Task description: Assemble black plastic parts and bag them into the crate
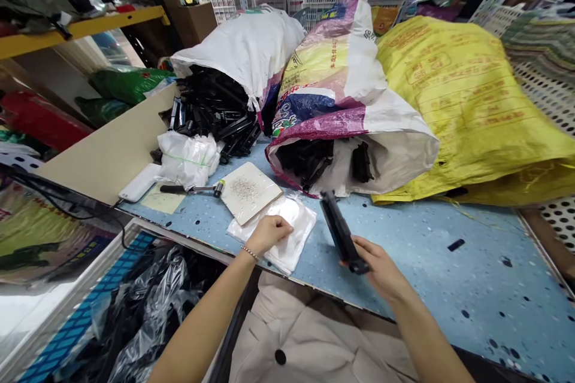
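Note:
In my right hand (380, 263) is a long black plastic part (339, 230), gripped near its lower end and tilted over the table. The fingers of my left hand (267, 234) are pinched together on the top of a stack of thin, clear-white plastic bags (299, 239). Just behind that hand lies a square cream board (251, 191) with a speckled patch in its middle. A small hammer (193, 190) with a black handle rests to the left of the board, its head touching or very near the board's edge.
Black plastic parts (215, 108) spill from a white sack (251, 42) at the back left. More show inside a printed sack (350, 84) in the middle. A yellow sack (471, 102) stands right. Below left, a crate (90, 311) holds plastic-wrapped black items. A bundle of bags (188, 158) sits behind the hammer.

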Tool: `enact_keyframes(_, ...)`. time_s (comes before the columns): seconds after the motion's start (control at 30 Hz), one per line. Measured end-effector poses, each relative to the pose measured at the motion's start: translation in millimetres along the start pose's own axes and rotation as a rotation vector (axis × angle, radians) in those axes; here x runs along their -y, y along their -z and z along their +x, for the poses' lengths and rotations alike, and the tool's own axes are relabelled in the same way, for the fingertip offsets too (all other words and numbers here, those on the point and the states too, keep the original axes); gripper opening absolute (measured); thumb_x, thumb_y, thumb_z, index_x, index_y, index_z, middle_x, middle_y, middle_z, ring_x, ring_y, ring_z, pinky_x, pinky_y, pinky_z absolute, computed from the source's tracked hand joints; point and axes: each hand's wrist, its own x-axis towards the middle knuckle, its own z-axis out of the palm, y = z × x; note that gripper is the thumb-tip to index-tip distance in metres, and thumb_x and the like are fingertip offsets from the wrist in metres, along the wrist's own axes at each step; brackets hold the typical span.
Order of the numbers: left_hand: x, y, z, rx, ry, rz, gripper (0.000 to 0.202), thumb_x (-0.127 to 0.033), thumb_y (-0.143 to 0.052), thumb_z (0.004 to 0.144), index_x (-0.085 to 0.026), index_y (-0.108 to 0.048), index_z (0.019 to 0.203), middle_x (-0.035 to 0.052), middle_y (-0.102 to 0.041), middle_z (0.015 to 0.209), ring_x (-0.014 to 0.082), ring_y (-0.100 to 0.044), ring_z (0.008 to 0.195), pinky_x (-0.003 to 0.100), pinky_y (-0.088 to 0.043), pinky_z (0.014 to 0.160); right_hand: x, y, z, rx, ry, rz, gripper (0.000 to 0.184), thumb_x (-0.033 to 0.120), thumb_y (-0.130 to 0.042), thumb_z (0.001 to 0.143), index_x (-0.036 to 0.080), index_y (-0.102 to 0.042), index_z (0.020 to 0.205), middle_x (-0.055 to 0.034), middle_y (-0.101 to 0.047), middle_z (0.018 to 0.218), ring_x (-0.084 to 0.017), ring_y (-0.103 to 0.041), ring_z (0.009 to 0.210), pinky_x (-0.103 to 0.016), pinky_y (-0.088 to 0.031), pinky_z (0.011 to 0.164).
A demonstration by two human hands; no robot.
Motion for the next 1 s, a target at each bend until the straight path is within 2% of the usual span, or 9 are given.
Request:
enact_keyframes(0.07,-0.8,-3.4,0.1,-0.035,0.0,0.009,0.017,-0.028,-0.07,0.064,-0.017,-0.058,0.057,-0.0033,-0.056,0.053,0.0107,-0.049,0.051,0.021,-0.036,0.049,2.8,-31.5,11.5,0.062,-0.008,0.405,0.025,0.046,-0.072,0.071,0.022,-0.068,0.078,-0.0002,-0.065,0.073,-0.018,-0.059,0.068,-0.043,-0.05,0.08)
enact_keyframes(0.13,-1.1,-6.8,0.4,-0.076,0.0,0.033,0.024,-0.026,-0.073,0.059,-0.018,-0.052,0.052,-0.0049,-0.052,0.052,0.0104,-0.047,0.051,0.021,-0.033,0.05,5.1,-59.8,25.8,0.095,0.021,0.645,0.022,0.04,-0.078,0.067,0.022,-0.067,0.072,0.0005,-0.065,0.071,-0.017,-0.059,0.069,-0.047,-0.049,0.086)
enact_keyframes(0.2,-1.0,-9.0,0.5,-0.098,-0.005,0.055,0.029,-0.025,-0.075,0.056,-0.018,-0.048,0.049,-0.0064,-0.048,0.051,0.0097,-0.045,0.051,0.021,-0.031,0.05,7.1,-79.0,40.4,0.089,0.025,0.736,0.021,0.036,-0.081,0.065,0.021,-0.067,0.072,0.0005,-0.066,0.072,-0.017,-0.059,0.069,-0.048,-0.05,0.087)
enact_keyframes(0.27,-0.5,-9.2,0.4,-0.096,-0.017,0.063,0.029,-0.023,-0.076,0.055,-0.018,-0.048,0.048,-0.0067,-0.047,0.052,0.0095,-0.045,0.052,0.021,-0.032,0.052,8.9,-87.3,51.6,0.078,0.011,0.757,0.02,0.034,-0.081,0.065,0.021,-0.067,0.072,0.0003,-0.067,0.072,-0.016,-0.059,0.068,-0.048,-0.051,0.085)
enact_keyframes(0.47,3.3,-3.4,0.2,-0.045,-0.054,0.043,0.013,-0.02,-0.068,0.065,-0.017,-0.061,0.054,-0.0027,-0.057,0.065,0.0112,-0.054,0.06,0.023,-0.04,0.059,16.4,-78.2,53.4,0.095,0.037,0.73,0.016,0.025,-0.081,0.064,0.02,-0.068,0.072,0.0013,-0.067,0.071,-0.014,-0.06,0.068,-0.047,-0.051,0.088)
enact_keyframes(0.57,4.4,-4.2,1.3,-0.066,-0.042,0.051,0.015,-0.02,-0.07,0.063,-0.017,-0.059,0.053,-0.0032,-0.055,0.063,0.0113,-0.053,0.059,0.024,-0.04,0.059,19.6,-76.8,49.7,0.12,0.063,0.712,0.014,0.025,-0.079,0.066,0.02,-0.068,0.073,0.0011,-0.068,0.073,-0.014,-0.06,0.068,-0.05,-0.049,0.09)
enact_keyframes(0.7,3.3,-8.0,1.9,-0.103,-0.018,0.067,0.023,-0.02,-0.074,0.059,-0.017,-0.053,0.049,-0.0047,-0.05,0.059,0.0108,-0.051,0.058,0.024,-0.038,0.059,19.1,-80.9,52.5,0.131,0.029,0.723,0.016,0.027,-0.079,0.065,0.02,-0.068,0.074,0.0018,-0.067,0.071,-0.014,-0.06,0.066,-0.052,-0.051,0.087)
enact_keyframes(0.83,2.9,-9.5,1.1,-0.095,-0.016,0.05,0.019,-0.017,-0.072,0.059,-0.017,-0.056,0.05,-0.0044,-0.052,0.061,0.0103,-0.051,0.059,0.023,-0.038,0.059,21.2,-80.5,53.5,0.148,0.031,0.736,0.016,0.025,-0.08,0.065,0.02,-0.067,0.074,0.002,-0.067,0.071,-0.014,-0.059,0.066,-0.051,-0.052,0.085)
enact_keyframes(1.0,3.8,-8.0,0.0,-0.077,-0.015,-0.008,0.015,-0.017,-0.071,0.059,-0.016,-0.057,0.053,-0.004,-0.055,0.061,0.0104,-0.052,0.057,0.023,-0.039,0.057,18.0,-82.9,56.8,0.127,0.011,0.645,0.021,0.032,-0.08,0.064,0.019,-0.067,0.073,0.0008,-0.064,0.069,-0.014,-0.058,0.065,-0.043,-0.055,0.076)
